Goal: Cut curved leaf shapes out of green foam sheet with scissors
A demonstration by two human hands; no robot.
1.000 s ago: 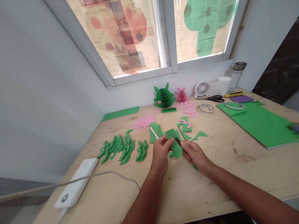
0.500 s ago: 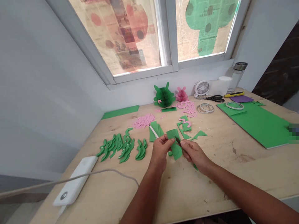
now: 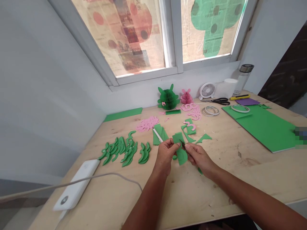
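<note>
In the head view my left hand pinches a piece of green paper with a rounded lower end and a curved line drawn on it. My right hand is closed around a pair of scissors; the dark blades lie across the paper's right edge, and the handles are mostly hidden by the fingers. Small green bits show below both hands. Just beyond the left hand a white pen rests on green paper scraps. Stacks of cut green curved pieces lie to the left.
Pink cutouts, a green paper figure and a pink one stand or lie toward the wall. Black-handled scissors, tape rolls and a green sheet are right. A white power bank and cable sit left.
The scissor blades have closed further into the green paper, and the paper has turned slightly. Both hands stay in nearly the same place.
</note>
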